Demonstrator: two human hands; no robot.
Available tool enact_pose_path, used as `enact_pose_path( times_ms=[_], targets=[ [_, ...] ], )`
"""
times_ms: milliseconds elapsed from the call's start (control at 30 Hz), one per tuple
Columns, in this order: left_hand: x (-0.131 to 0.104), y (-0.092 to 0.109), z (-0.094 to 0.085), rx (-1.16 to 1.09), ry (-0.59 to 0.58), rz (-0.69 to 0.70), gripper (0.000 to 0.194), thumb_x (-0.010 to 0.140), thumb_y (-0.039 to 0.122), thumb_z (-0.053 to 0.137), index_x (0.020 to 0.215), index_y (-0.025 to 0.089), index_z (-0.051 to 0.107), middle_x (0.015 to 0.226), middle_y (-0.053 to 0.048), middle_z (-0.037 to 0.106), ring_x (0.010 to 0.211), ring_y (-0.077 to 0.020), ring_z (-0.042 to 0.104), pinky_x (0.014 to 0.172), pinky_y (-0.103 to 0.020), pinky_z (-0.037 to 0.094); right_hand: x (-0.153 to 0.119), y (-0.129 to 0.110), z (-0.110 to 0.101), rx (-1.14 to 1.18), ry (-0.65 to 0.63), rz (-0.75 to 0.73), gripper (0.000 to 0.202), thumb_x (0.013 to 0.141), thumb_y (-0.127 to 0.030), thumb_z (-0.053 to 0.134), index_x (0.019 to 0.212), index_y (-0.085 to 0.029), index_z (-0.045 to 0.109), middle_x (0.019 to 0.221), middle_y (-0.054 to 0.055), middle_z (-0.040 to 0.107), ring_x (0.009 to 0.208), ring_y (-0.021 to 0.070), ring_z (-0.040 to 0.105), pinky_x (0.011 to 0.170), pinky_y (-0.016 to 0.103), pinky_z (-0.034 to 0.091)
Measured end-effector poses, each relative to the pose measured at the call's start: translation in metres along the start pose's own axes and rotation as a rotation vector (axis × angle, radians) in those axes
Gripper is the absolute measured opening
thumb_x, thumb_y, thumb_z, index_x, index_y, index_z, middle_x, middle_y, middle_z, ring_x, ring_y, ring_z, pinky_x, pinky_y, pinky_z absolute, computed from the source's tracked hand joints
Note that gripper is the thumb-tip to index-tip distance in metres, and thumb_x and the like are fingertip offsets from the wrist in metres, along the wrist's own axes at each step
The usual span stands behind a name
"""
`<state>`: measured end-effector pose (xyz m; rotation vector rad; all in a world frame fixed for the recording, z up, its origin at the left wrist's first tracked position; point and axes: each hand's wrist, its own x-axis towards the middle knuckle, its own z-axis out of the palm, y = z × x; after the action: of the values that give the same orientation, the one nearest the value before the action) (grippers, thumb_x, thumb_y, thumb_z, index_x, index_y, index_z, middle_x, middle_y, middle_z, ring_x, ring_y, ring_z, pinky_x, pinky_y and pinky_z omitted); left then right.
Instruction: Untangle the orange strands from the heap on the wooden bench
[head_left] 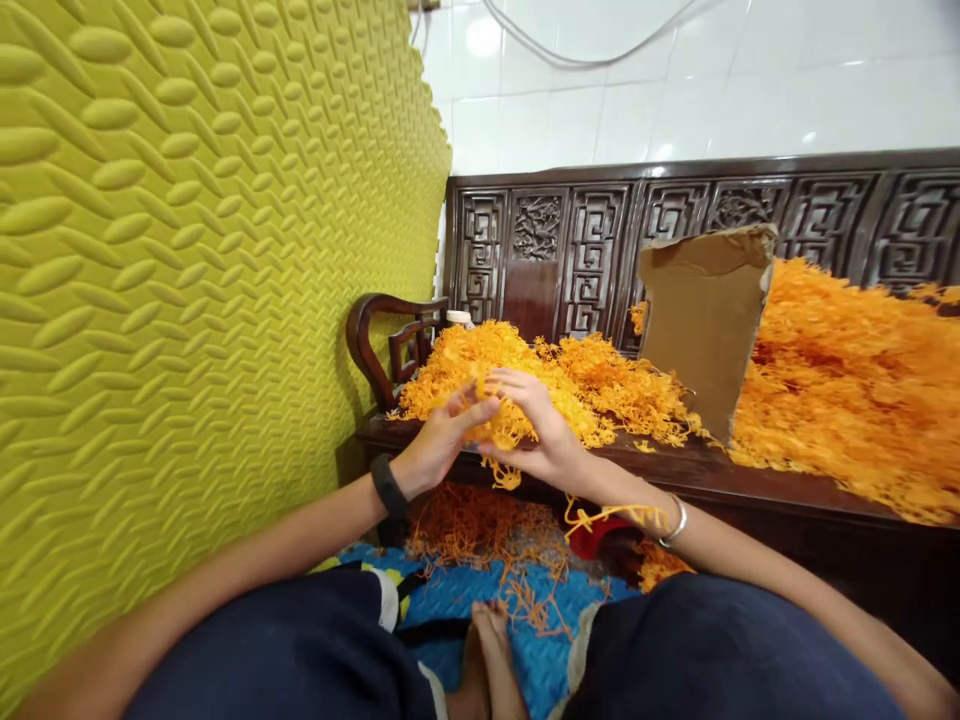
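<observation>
Both hands meet in front of a dark carved wooden bench [795, 487], at the near edge of a pile of yellow-orange plastic pieces [480, 350]. My left hand [450, 430], with a black band on its wrist, has its fingers closed on a cluster of yellow pieces [508, 425]. My right hand [541, 432] curves around the same cluster from the right, thumb below and fingers above. Some pieces dangle under the hands. A yellow strand [615, 516] hangs by my right forearm, near a silver bracelet [676, 522].
A cardboard sheet [701, 320] stands upright between the near pile and a larger orange heap [862, 390] at right. A yellow textured wall panel [187, 250] fills the left. Orange scraps [480, 525] and a red object [592, 537] lie below the bench, beside a blue mat [450, 600].
</observation>
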<state>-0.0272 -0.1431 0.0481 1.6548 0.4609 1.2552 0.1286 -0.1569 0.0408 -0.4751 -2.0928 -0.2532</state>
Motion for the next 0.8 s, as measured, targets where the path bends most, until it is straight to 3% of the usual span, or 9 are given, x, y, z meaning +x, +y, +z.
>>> enact_pose_path(
  times_ms=[100, 200, 267, 367, 500, 600, 667, 733, 800],
  targets=[
    [-0.001, 0.001, -0.002, -0.043, 0.025, -0.013, 0.039, 0.068, 0.042, 0.068, 0.098, 0.018, 0.063, 0.104, -0.006, 0.066, 0.098, -0.0184, 0.059, 0.089, -0.033, 0.044, -0.006, 0.007, -0.009, -0.277, -0.1, -0.165, 0.067, 0.077, -0.046, 0.061, 0.13, -0.017, 0.034, 0.134, 0.018, 0.039, 0.13, 0.0299, 0.029, 0.102, 0.05, 0.027],
    [-0.004, 0.003, -0.006, -0.062, -0.059, -0.075, 0.035, 0.07, 0.034, 0.067, 0.101, 0.018, 0.063, 0.098, -0.005, 0.067, 0.087, -0.0161, 0.062, 0.083, -0.033, 0.047, -0.015, 0.013, -0.027, -0.355, -0.147, -0.155, 0.049, 0.079, -0.04, 0.06, 0.123, -0.023, 0.046, 0.138, 0.014, 0.036, 0.129, 0.0307, 0.029, 0.099, 0.052, 0.027],
    [-0.006, 0.002, -0.01, -0.032, -0.169, -0.19, 0.034, 0.071, 0.032, 0.067, 0.101, 0.017, 0.064, 0.088, -0.004, 0.067, 0.074, -0.0144, 0.061, 0.071, -0.03, 0.048, -0.02, 0.015, -0.038, -0.284, -0.134, -0.096, 0.027, 0.084, -0.028, 0.055, 0.111, -0.027, 0.055, 0.129, 0.009, 0.047, 0.121, 0.0267, 0.042, 0.095, 0.048, 0.033],
    [-0.009, -0.005, -0.013, 0.101, -0.314, -0.347, 0.029, 0.069, 0.031, 0.069, 0.093, 0.014, 0.066, 0.065, 0.001, 0.061, 0.057, -0.0101, 0.054, 0.055, -0.023, 0.043, -0.025, 0.016, -0.042, -0.041, -0.124, 0.085, 0.022, 0.087, -0.021, 0.048, 0.108, -0.024, 0.055, 0.111, 0.007, 0.058, 0.106, 0.0205, 0.053, 0.09, 0.041, 0.041],
    [-0.011, -0.019, -0.011, 0.211, -0.384, -0.341, 0.022, 0.068, 0.032, 0.07, 0.077, 0.012, 0.066, 0.063, 0.002, 0.056, 0.057, -0.008, 0.048, 0.056, -0.021, 0.039, -0.025, 0.015, -0.033, 0.215, -0.269, 0.25, 0.048, 0.087, -0.03, 0.051, 0.131, -0.019, 0.036, 0.114, 0.01, 0.056, 0.094, 0.0169, 0.057, 0.084, 0.033, 0.046],
    [-0.016, -0.028, -0.008, 0.222, -0.51, -0.359, 0.024, 0.07, 0.036, 0.068, 0.069, 0.012, 0.062, 0.06, 0.003, 0.052, 0.056, -0.0073, 0.044, 0.056, -0.021, 0.036, -0.022, 0.012, -0.025, 0.268, -0.414, 0.315, 0.063, 0.085, -0.037, 0.052, 0.138, -0.018, 0.024, 0.109, 0.01, 0.057, 0.089, 0.0168, 0.057, 0.08, 0.032, 0.047],
    [-0.02, -0.033, -0.007, 0.248, -0.606, -0.365, 0.031, 0.076, 0.042, 0.06, 0.065, 0.013, 0.058, 0.055, 0.005, 0.045, 0.052, -0.0064, 0.038, 0.051, -0.021, 0.031, -0.019, 0.009, -0.023, 0.243, -0.538, 0.309, 0.048, 0.087, -0.039, 0.05, 0.129, -0.018, 0.04, 0.104, 0.009, 0.059, 0.088, 0.0171, 0.057, 0.079, 0.031, 0.045],
    [-0.024, -0.036, -0.008, 0.287, -0.679, -0.364, 0.04, 0.081, 0.047, 0.052, 0.058, 0.014, 0.048, 0.051, 0.007, 0.034, 0.048, -0.0055, 0.028, 0.046, -0.021, 0.023, -0.018, 0.007, -0.023, 0.195, -0.662, 0.264, 0.03, 0.089, -0.039, 0.045, 0.105, -0.016, 0.057, 0.091, 0.007, 0.061, 0.08, 0.0157, 0.055, 0.075, 0.029, 0.043],
    [-0.027, -0.037, -0.012, 0.323, -0.722, -0.36, 0.045, 0.082, 0.05, 0.048, 0.054, 0.016, 0.035, 0.051, 0.007, 0.024, 0.047, -0.0054, 0.02, 0.044, -0.022, 0.017, -0.019, 0.005, -0.024, 0.149, -0.752, 0.237, 0.032, 0.092, -0.038, 0.04, 0.083, -0.014, 0.059, 0.074, 0.005, 0.059, 0.07, 0.0136, 0.052, 0.067, 0.027, 0.04]
  ],
)
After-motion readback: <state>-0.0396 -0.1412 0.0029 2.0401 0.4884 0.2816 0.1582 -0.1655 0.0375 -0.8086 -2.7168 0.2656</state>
